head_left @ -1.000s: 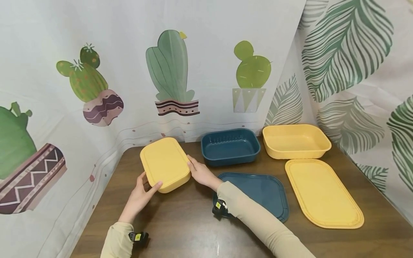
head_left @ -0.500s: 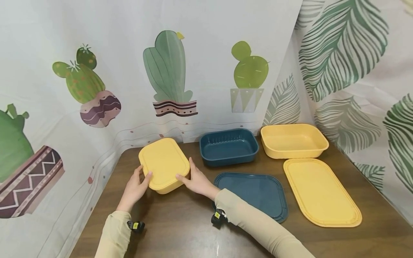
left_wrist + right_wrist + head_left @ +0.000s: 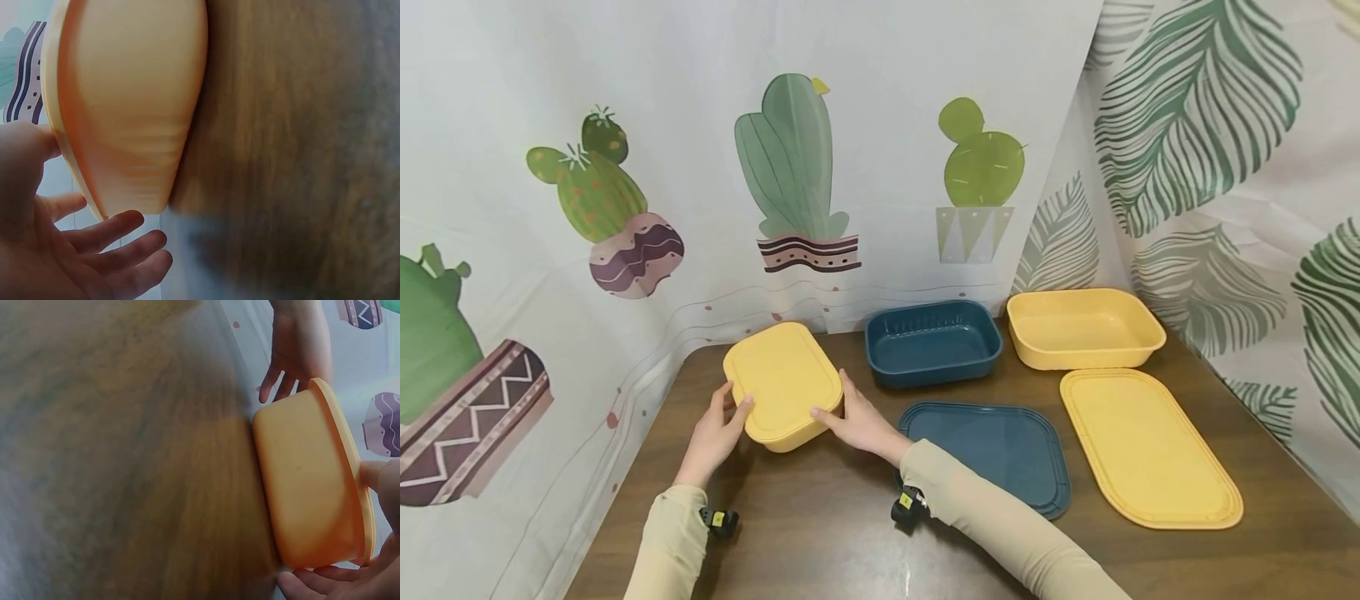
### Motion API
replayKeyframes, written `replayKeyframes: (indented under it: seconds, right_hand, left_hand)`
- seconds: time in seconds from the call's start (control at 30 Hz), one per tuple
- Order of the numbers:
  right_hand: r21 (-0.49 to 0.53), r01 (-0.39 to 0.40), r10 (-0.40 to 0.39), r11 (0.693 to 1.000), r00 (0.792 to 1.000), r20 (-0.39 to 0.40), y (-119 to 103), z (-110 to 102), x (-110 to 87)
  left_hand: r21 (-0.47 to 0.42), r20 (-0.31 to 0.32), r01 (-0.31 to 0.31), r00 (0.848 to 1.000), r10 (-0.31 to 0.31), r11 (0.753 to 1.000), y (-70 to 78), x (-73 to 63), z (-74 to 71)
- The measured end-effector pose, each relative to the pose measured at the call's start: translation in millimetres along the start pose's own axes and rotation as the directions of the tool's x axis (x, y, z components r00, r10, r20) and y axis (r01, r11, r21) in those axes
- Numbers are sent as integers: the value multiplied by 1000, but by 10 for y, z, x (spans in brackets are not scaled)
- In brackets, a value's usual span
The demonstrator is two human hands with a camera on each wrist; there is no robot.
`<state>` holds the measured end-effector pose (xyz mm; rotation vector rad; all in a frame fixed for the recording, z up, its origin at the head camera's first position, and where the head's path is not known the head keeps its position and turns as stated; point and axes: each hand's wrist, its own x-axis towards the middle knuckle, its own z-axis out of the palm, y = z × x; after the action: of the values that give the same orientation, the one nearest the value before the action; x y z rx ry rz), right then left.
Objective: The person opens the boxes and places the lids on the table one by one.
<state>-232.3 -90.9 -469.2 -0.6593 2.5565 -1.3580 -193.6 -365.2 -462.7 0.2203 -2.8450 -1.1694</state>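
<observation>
A yellow food container with its yellow lid on (image 3: 784, 379) sits on the left part of the table. My left hand (image 3: 709, 439) holds its near left corner, thumb on the lid edge and fingers beside the wall. In the left wrist view, the fingers (image 3: 122, 240) are spread and only slightly bent near the container's corner. On the opposite side, my right hand (image 3: 863, 425) grips the container with its thumb on the lid's edge. The right wrist view shows the other right-hand fingers (image 3: 322, 581) against the end wall. The container's base meets the table.
An open dark blue container (image 3: 932, 371) and an open yellow container (image 3: 1086, 358) stand along the back. In front of them lie a blue lid (image 3: 1000, 454), partly under my right sleeve, and a yellow lid (image 3: 1150, 450). A printed curtain (image 3: 895, 167) hangs behind the wooden table (image 3: 820, 533).
My left thumb has shifted back toward the lid's left corner, and my right thumb has come onto the lid's near right edge. The container stays in about the same place.
</observation>
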Motion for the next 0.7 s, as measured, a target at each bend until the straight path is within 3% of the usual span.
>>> replayKeyframes:
  seconds: [0.43, 0.7]
  right_hand:
    - [87, -35, 30, 996, 998, 51, 13, -103, 86]
    - [128, -67, 63, 990, 997, 34, 22, -143, 132]
  left_hand:
    - [-23, -35, 57, 998, -57, 998, 30, -124, 61]
    - [-9, -42, 81, 996, -81, 997, 82, -245, 109]
